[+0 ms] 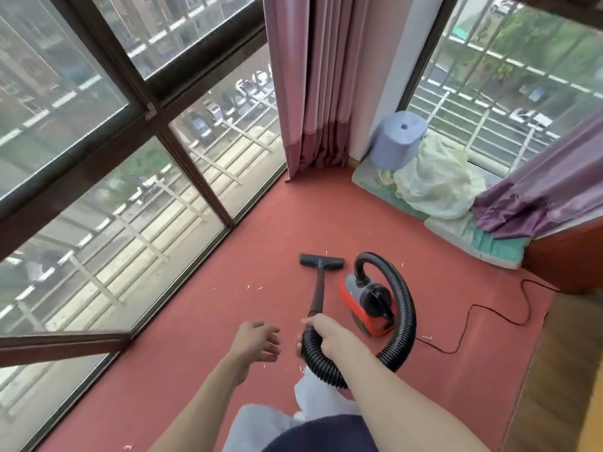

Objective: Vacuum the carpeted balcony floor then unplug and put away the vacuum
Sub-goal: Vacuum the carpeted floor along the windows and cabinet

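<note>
Your right hand grips the ribbed black hose where it joins the stiff wand; your left hand hovers just beside it, fingers spread, holding nothing. The nozzle rests flat on the red carpet, with the small red vacuum beside it. The hose looks floppy, so steer by the rigid wand. The body looks light and likely to drag along; mind the trailing cord.

A red carpet covers the balcony floor, scattered with pale scraps. On it sit a red vacuum, its nozzle, a black cord and cushions.
</note>
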Action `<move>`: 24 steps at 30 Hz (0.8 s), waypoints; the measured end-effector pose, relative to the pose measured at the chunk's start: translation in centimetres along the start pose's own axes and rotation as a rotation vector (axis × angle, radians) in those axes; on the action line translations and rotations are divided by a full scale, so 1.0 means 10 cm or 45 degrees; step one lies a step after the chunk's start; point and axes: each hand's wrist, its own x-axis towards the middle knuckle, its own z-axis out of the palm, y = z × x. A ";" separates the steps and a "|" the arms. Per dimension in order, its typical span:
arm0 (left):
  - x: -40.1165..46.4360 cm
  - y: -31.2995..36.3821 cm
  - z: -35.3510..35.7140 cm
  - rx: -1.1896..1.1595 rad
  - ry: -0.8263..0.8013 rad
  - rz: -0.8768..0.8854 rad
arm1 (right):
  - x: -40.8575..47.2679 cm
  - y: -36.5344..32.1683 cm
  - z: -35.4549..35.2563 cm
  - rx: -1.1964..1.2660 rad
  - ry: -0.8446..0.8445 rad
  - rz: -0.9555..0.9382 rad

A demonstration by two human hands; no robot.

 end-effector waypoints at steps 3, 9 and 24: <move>0.08 0.14 -0.11 0.004 -0.045 0.009 | 0.10 -0.21 0.08 0.006 0.015 -0.021; 0.31 0.36 -0.37 0.110 -0.160 0.012 | 0.06 -0.20 0.09 -0.699 0.029 0.181; 0.68 0.70 -1.08 0.429 -0.295 0.006 | -0.03 -0.19 0.91 -0.572 0.142 0.004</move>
